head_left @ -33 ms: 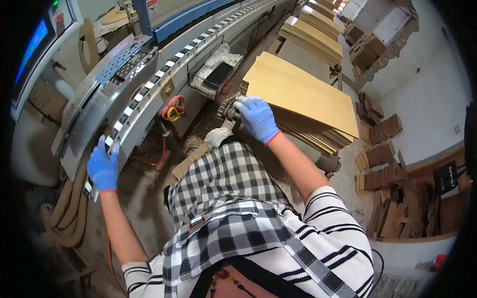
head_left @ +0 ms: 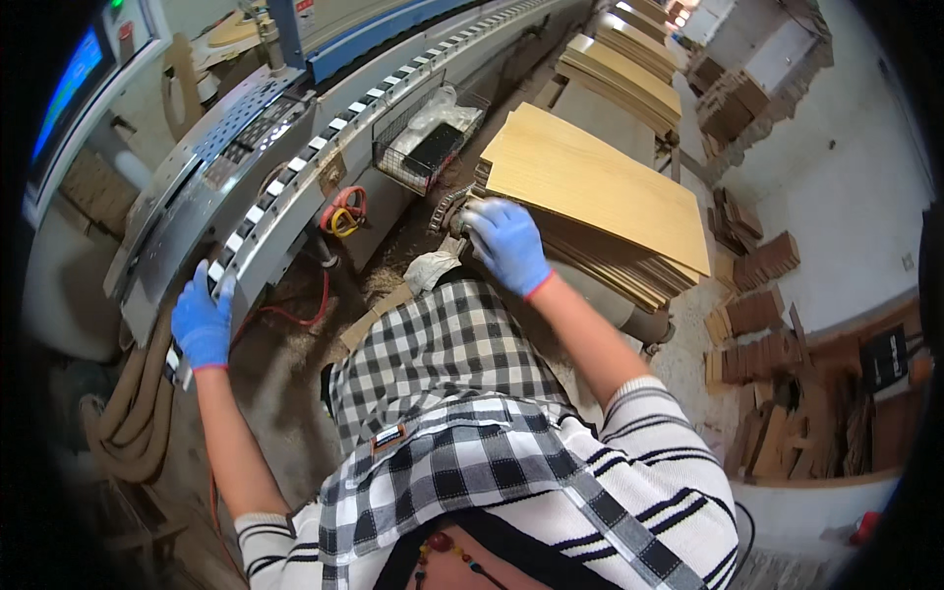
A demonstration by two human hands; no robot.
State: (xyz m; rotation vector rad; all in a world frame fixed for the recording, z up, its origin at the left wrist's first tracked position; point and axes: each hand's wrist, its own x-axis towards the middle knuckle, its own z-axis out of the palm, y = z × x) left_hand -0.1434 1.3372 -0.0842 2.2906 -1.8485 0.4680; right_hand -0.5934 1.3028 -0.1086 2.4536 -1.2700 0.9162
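Head view, nearest first: the checked apron [head_left: 442, 354] covers the person's front, with arms spread to either side. The gloved left hand [head_left: 202, 320] rests at the near end of the machine's black-and-white segmented track [head_left: 258, 213], thumb and forefinger parted in a narrow V over its edge, seemingly for steadiness rather than a firm grip. The gloved right hand [head_left: 506, 241] reaches to the near-left corner of the panel stack [head_left: 600, 192], beside a dark chain part [head_left: 444, 208]; its fingers bend together, but I cannot tell whether they hold anything. The stack's top panel lies flat and askew over the lower ones, probably piled alongside the track for easy reach. Beyond the hands, a wire basket [head_left: 398, 175] hangs on the machine's side, perhaps keeping small items off the floor. Farther stacks [head_left: 624, 84] line up behind the first, while brown board bundles [head_left: 752, 310] stand along the right-hand wall.
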